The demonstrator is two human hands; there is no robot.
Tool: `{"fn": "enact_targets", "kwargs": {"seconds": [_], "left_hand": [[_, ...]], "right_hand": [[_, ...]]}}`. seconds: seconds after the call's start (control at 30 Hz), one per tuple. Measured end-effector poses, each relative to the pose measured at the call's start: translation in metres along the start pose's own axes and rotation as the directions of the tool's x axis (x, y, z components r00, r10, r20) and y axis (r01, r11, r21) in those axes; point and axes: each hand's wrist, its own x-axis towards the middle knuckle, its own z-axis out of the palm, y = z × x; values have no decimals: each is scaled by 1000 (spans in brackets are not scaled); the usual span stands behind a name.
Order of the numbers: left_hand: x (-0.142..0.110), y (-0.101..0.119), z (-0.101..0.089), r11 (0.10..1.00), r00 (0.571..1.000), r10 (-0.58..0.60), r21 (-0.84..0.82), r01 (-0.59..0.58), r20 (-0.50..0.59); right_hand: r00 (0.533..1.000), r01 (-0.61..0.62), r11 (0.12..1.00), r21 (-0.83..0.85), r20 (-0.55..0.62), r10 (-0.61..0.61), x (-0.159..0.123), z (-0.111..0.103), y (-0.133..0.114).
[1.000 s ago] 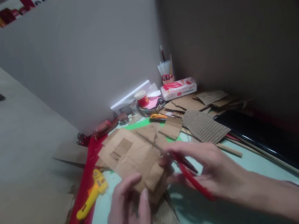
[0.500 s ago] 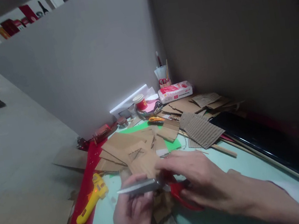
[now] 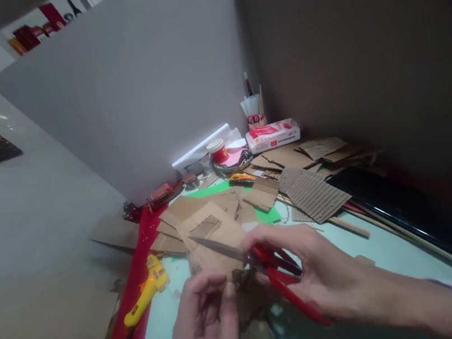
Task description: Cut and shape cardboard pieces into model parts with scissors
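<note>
My right hand [image 3: 309, 270] is closed around the red handles of a pair of scissors [image 3: 283, 283]. Their blades point up and left, lying across the front of a brown cardboard piece [image 3: 211, 256], and look closed together. A rectangular patch shows near the top of that piece. My left hand [image 3: 206, 320] pinches the lower edge of the cardboard between thumb and fingers, palm turned up. Below it, between the hands, rough brown cardboard [image 3: 257, 335] hangs or lies in shadow; how it joins the held piece is hidden.
A yellow glue gun [image 3: 146, 289] lies at the left on the red table edge. Cardboard scraps [image 3: 314, 193] and an orange-black cutter [image 3: 241, 178] lie behind the hands. Farther back are a paper cup [image 3: 217, 152] and a tissue pack [image 3: 274, 136]. A black glossy slab [image 3: 412, 221] lies right.
The scissors have swung from pointing left across my left fingers to pointing up-left over the cardboard. My left fingers have come together at its lower edge. The whole view has shifted slightly.
</note>
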Motion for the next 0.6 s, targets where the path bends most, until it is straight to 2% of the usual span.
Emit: {"fn": "enact_targets", "kwargs": {"seconds": [0.1,0.17,0.23,0.37,0.43,0.6], "left_hand": [[2,-4,-4,999,999,29,-24,-30,-33],[12,-8,-13,998,997,45,-42,-47,-62],[30,-13,-27,996,995,37,-77,-44,-94],[55,-17,-48,978,998,-49,-207,40,-38],[55,-15,-47,969,998,-53,-244,45,-26],[41,-4,-33,934,991,-135,-336,124,-10]], "right_hand": [[1000,19,1000,-6,-4,-19,-3,3,-1],[999,27,999,-24,-32,-28,-5,3,1],[995,41,999,-26,-94,-43,-4,0,4],[967,10,995,-96,-252,-34,3,-13,16],[952,-49,981,-187,-306,-11,6,-21,24],[948,-153,937,-313,-314,50,7,-32,48]]}}
